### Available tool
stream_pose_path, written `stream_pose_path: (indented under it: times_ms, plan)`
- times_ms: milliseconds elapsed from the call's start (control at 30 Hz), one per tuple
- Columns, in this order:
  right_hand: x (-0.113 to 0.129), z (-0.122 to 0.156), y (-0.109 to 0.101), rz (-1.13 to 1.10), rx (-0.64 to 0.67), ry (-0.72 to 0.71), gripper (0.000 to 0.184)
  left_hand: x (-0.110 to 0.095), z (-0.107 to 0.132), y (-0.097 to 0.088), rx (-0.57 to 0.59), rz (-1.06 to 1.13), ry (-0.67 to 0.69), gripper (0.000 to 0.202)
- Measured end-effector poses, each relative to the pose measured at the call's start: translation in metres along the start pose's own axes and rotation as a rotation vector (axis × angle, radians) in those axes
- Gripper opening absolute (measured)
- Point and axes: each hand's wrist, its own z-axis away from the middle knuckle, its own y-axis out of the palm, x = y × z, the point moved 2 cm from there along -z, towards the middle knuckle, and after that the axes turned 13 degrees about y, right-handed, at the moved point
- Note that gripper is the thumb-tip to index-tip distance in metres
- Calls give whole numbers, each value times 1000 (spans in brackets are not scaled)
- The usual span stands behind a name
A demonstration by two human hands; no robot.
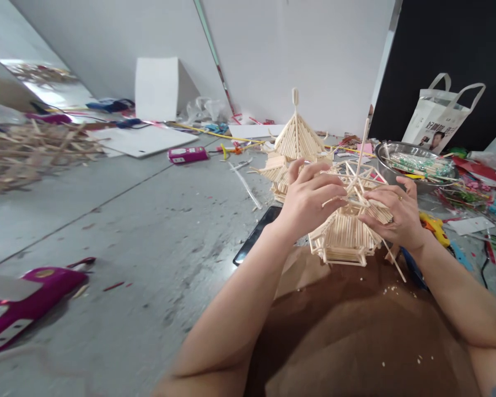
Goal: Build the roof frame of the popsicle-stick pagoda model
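Observation:
A small roof-shaped model of thin wooden sticks is held up over my lap. My left hand grips its upper left side with fingers curled over the sticks. Over on the right side of the model, my right hand pinches the sticks between thumb and fingers. A long thin stick pokes up from the model's middle. Behind it on the floor stands a finished pagoda-like stick tower with a pointed top.
A dark phone lies on the grey floor by my left forearm. A metal bowl of sticks sits at the right, a white tote bag behind it. Magenta packets, a stick pile and white boards lie left.

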Motion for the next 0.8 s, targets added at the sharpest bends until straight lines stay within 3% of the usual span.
stream_pose_path:
  times_ms: [400, 800]
  plan:
    - [0, -1, 2, -43, 4, 28, 16, -1, -1, 1, -56, -77, 65, 11]
    - [1, -2, -1, -27, -52, -60, 17, 0, 0, 3, -38, -122, 73, 10]
